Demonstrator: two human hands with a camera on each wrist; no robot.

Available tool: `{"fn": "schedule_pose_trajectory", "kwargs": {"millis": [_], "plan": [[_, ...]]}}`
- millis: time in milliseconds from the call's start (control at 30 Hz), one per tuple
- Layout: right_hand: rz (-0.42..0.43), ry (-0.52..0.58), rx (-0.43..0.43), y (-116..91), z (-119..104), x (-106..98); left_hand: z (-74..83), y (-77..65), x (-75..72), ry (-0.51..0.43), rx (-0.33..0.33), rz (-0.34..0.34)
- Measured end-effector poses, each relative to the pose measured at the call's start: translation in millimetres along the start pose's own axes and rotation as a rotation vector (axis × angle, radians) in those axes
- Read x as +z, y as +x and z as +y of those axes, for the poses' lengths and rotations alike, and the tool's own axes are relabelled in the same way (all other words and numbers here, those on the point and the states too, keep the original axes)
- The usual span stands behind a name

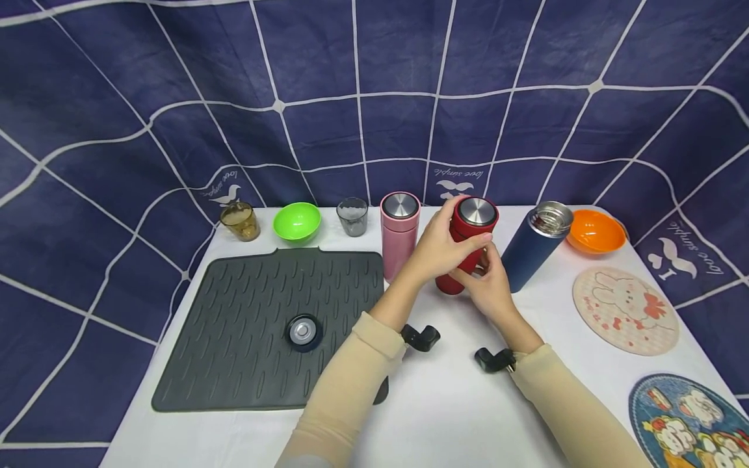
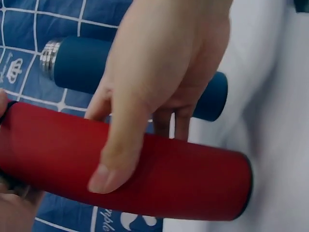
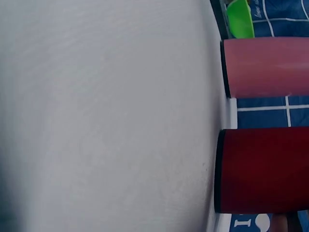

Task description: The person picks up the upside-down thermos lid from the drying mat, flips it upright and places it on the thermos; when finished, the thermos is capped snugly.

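A red thermos [image 1: 463, 265] with a silver-topped lid stands nearly upright, its base at the white table. My left hand [image 1: 439, 244] grips it near the lid, thumb across the front. Lower on the body, my right hand [image 1: 490, 286] holds it; the left wrist view shows that hand's thumb [image 2: 118, 164] laid over the red side, other fingers behind. To the right is a navy blue thermos [image 1: 532, 250], its steel mouth uncovered. On the left stands a pink thermos [image 1: 399, 250] with its lid on.
A dark grey ribbed mat [image 1: 234, 325] carries a round dark lid [image 1: 303, 332]. Along the back are an amber glass [image 1: 241, 222], a green bowl [image 1: 297, 222], a grey glass [image 1: 353, 218] and an orange bowl [image 1: 597, 233]. A rabbit mat [image 1: 626, 312] and blue patterned mat [image 1: 690, 416] lie right.
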State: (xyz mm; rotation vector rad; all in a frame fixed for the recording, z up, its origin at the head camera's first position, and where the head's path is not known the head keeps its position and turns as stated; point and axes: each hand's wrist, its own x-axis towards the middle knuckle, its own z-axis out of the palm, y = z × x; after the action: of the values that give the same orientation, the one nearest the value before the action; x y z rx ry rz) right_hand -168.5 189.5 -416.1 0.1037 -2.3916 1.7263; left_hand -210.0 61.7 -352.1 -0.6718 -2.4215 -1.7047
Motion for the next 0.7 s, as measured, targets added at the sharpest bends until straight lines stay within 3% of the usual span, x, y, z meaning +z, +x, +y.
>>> {"fn": "schedule_pose_trajectory", "kwargs": {"millis": [67,233,300,367,567,633,700], "plan": [[0.0,0.001,-0.011,0,0,1,3.0,0.3,-0.1,0.023,-0.018,0.018],[0.014,-0.013,-0.026,-2,-1,1,9.5,0.0,14.4,0.047,-0.065,0.181],[0.02,-0.023,-0.014,-3,-2,0,10.0,0.7,19.6,0.047,-0.065,0.208],[0.022,-0.031,-0.005,-3,-2,-1,9.5,1.5,20.2,0.026,-0.063,0.193],[0.006,-0.005,0.014,-2,0,-2,9.1,5.5,11.6,-0.046,-0.092,0.058],[-0.001,0.001,0.021,-2,1,-2,10.2,6.3,13.0,-0.027,-0.111,0.064],[-0.008,-0.007,0.017,-2,1,-3,11.4,6.9,17.5,-0.01,-0.124,0.115]]}}
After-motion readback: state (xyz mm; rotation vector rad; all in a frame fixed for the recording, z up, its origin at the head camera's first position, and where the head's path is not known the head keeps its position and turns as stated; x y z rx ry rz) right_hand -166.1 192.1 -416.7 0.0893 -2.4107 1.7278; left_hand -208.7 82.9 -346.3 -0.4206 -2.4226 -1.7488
